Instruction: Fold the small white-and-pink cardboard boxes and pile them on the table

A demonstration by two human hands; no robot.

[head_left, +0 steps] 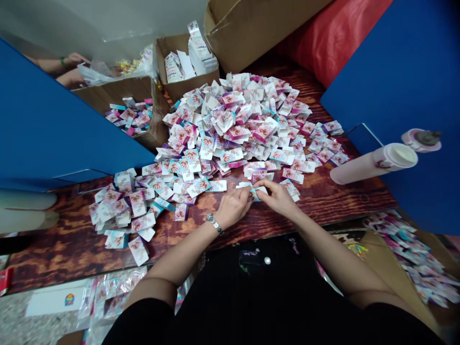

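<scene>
Both hands meet near the front edge of a dark wooden table. My left hand, with a metal watch at the wrist, and my right hand pinch the same small white, pink and blue printed card packet between their fingertips. Just beyond them spreads a large heap of the same packets. A smaller loose group of packets lies to the left of my left hand.
Open cardboard boxes with more packets stand at the back. Blue partition panels flank both sides. A pink bottle lies at right. Another person's hands work at the far left. More packets fill a box at lower right.
</scene>
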